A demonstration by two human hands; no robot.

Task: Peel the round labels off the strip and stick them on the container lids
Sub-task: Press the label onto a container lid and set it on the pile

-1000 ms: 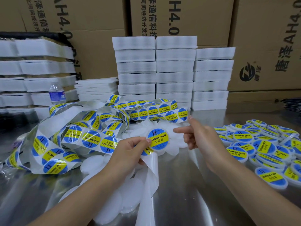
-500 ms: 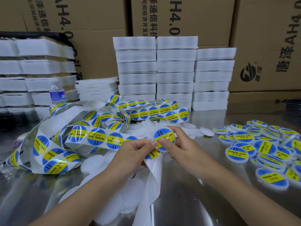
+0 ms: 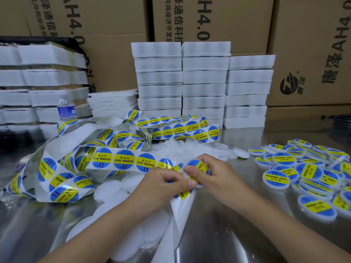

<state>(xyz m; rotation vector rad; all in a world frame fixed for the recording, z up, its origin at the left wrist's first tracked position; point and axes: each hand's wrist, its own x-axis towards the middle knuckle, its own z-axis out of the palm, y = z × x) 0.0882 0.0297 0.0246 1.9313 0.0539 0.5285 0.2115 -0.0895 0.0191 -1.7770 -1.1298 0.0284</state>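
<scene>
Beside paper strip (image 3: 175, 215) — right hand (image 3: 218, 177) pinches glossy round label (image 3: 200, 167).

Fingers of the right hand (image 3: 215, 174) cover most of the label (image 3: 199, 166) they pinch; whether a lid sits beneath cannot be told. The left hand (image 3: 163, 186) hides the strip (image 3: 121, 160) where it grips (bare backing runs off the near edge). The labelled lids (image 3: 311, 179) are cut by the right edge. The bottle (image 3: 66, 109) print is blurred.
</scene>
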